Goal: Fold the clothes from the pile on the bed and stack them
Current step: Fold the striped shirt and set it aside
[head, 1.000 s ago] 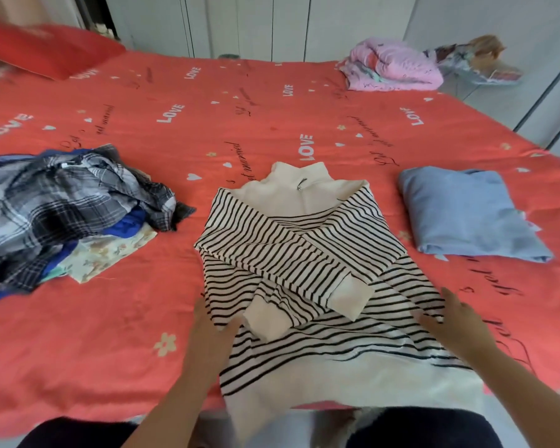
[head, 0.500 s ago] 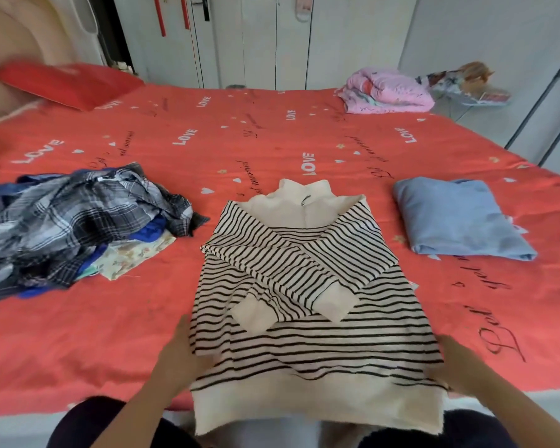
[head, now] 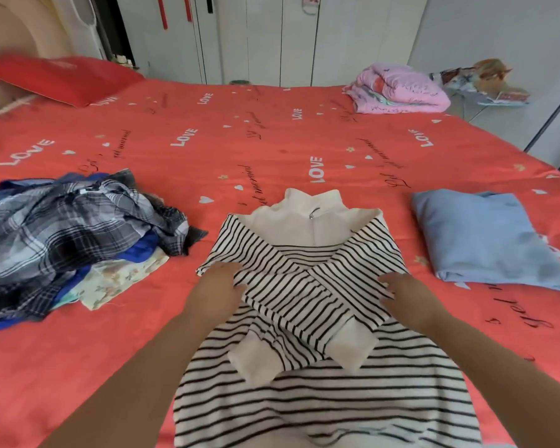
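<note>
The bed is covered with a coral-red sheet, printed with white "LOVE" words, little hearts and dark script. On it lies the striped sweater, face up, its cream collar pointing away from the person and both sleeves crossed over the chest. The left hand lies flat on the sweater's left shoulder fold, fingers close together and pressing the cloth. The right hand rests on the opposite side, fingers a little spread on the sleeve. Left of the sweater is the unfolded pile of clothes, a plaid shirt on top. Right of the sweater, apart from it, lies a folded light blue garment. Far beyond the sweater I see a pink blanket, a red pillow and white wardrobe doors.
</note>
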{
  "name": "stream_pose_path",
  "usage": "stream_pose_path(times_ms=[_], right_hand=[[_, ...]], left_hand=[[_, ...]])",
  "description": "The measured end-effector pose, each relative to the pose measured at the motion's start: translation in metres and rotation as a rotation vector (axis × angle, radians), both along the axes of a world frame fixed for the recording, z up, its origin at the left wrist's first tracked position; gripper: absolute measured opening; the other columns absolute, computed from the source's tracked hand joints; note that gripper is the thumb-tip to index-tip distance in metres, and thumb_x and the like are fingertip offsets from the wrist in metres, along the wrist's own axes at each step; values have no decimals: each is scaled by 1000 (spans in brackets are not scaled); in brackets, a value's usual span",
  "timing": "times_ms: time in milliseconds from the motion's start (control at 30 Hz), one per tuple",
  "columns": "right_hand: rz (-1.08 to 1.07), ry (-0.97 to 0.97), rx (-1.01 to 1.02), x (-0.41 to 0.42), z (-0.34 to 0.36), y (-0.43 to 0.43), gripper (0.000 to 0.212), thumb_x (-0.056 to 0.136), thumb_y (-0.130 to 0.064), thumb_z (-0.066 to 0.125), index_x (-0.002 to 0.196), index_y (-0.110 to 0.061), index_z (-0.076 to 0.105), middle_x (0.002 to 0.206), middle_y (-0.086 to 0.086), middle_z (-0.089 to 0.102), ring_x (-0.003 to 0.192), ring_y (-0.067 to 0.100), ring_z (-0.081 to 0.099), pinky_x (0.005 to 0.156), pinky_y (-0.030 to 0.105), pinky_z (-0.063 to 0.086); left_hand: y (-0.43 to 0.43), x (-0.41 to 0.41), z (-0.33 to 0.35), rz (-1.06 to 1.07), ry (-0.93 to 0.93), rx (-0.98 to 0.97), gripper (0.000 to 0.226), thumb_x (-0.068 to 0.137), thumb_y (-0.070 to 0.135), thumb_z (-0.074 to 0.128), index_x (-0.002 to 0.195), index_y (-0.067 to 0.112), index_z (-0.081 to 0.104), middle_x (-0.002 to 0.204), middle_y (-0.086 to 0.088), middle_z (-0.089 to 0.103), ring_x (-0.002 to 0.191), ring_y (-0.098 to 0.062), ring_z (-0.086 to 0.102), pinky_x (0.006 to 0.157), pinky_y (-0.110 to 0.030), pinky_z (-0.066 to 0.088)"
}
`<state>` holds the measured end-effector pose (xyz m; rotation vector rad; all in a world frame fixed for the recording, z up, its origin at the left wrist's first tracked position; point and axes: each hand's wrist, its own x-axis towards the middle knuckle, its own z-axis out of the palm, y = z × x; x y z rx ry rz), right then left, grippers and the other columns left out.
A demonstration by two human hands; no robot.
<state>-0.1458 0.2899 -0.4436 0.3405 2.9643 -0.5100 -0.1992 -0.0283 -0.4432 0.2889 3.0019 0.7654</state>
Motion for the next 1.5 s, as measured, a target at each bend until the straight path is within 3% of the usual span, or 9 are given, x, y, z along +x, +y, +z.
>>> stream_pose_path(times_ms=[233, 433, 533, 667, 833, 1133, 1300, 1433, 1500], right_hand=[[21, 156, 156, -120, 3, 32, 49, 84, -1, 49, 130, -18, 51, 123, 20, 51, 109, 37, 53, 96, 41, 43], [0, 102, 255, -215, -24, 60, 53, 94, -28, 46, 144, -31, 28, 152, 12, 22, 134, 34, 27, 108, 46, 31], [-27, 2, 269, -237, -52, 72, 60, 94, -37, 43, 147, -29, 15, 150, 12, 25, 133, 35, 29, 106, 48, 30], [-59, 86, 352, -244, -80, 82, 56, 93, -40, 42, 141, -15, 30, 126, 20, 47, 116, 39, 42, 95, 48, 37], [-13, 257, 291, -239, -53, 77, 30, 93, -30, 47, 112, -6, 53, 104, 22, 54, 97, 41, 54, 76, 47, 44], [4, 608, 191, -121, 63, 58, 28, 93, -25, 51, 105, 0, 57, 98, 27, 57, 93, 42, 55, 73, 44, 41], [150, 666, 179, 11, 84, 46, 45, 88, -43, 40, 94, -5, 63, 74, 6, 50, 76, 33, 54, 64, 31, 33], [304, 542, 211, 124, 45, 45, 53, 96, -51, 22, 102, -14, 60, 72, 5, 54, 75, 18, 45, 63, 25, 34], [441, 420, 283, 167, 15, 48, 56, 96, -52, 15, 97, -31, 67, 76, 4, 65, 80, 16, 59, 67, 24, 46]], left_hand=[[14, -125, -11, -82, 96, -145, 47, 93, 14, 48, 139, 10, 38, 142, -12, 39, 129, -25, 37, 105, -28, 28], [38, -216, -49, -102, 139, -309, 58, 95, 31, 42, 146, 17, 19, 152, -12, 21, 139, -28, 18, 115, -40, 16], [39, -235, -81, -93, 134, -404, 61, 96, 39, 34, 148, 18, 11, 152, -9, 21, 138, -26, 21, 113, -40, 16], [41, -254, -101, 24, 220, -308, 59, 94, 42, 40, 143, 13, 26, 135, -16, 44, 124, -33, 39, 103, -42, 28], [43, -258, -72, 36, 351, -171, 37, 94, 33, 45, 108, 2, 60, 103, -21, 61, 98, -37, 54, 82, -43, 39], [11, -141, 43, -40, 618, 163, 41, 87, 39, 44, 97, 5, 66, 93, -16, 66, 89, -34, 58, 71, -34, 37], [-27, -27, 66, -180, 552, 192, 49, 83, 52, 44, 102, 13, 67, 87, -5, 68, 79, -25, 58, 71, -31, 39], [-62, 70, 35, -439, 532, -74, 50, 85, 64, 35, 116, 30, 54, 88, 7, 66, 82, -8, 49, 73, -23, 37], [-76, 107, 7, -661, 545, -319, 58, 68, 63, 60, 116, 33, 48, 88, 10, 56, 83, -5, 41, 70, -19, 34]])
